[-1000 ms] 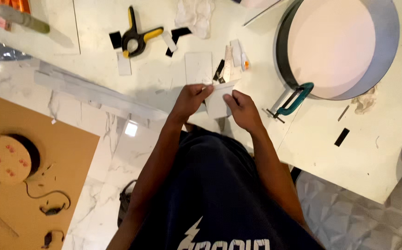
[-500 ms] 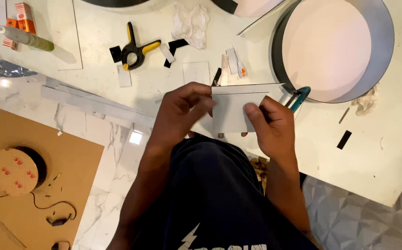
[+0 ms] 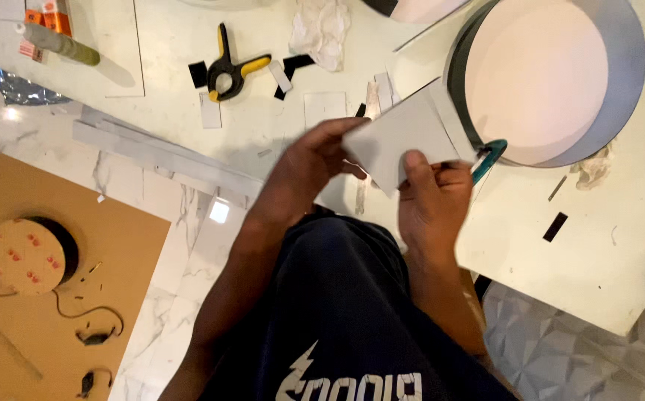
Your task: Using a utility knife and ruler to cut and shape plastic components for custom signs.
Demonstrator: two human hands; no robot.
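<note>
Both my hands hold a pale grey card sheet (image 3: 404,141) up in front of me, tilted. My left hand (image 3: 315,160) grips its left edge with the fingers curled over it. My right hand (image 3: 434,193) pinches its lower right corner, thumb on top. The sheet hovers above the white worktable (image 3: 604,245), just left of a large round drum-like form (image 3: 545,78) with a dark rim and a pale face. A teal clamp (image 3: 489,156) pokes out at the drum's lower left edge, behind the sheet.
A black and yellow spring clamp (image 3: 230,70), small white card pieces (image 3: 324,108), crumpled tissue (image 3: 321,30) and black strips (image 3: 555,226) lie on the table. A brown board (image 3: 115,252) with a round wooden disc (image 3: 22,256) and wires lies on the marble floor at left.
The card sheet has been lifted higher and turned, so it looks larger and tilted. Both hands rose with it, away from the table edge.
</note>
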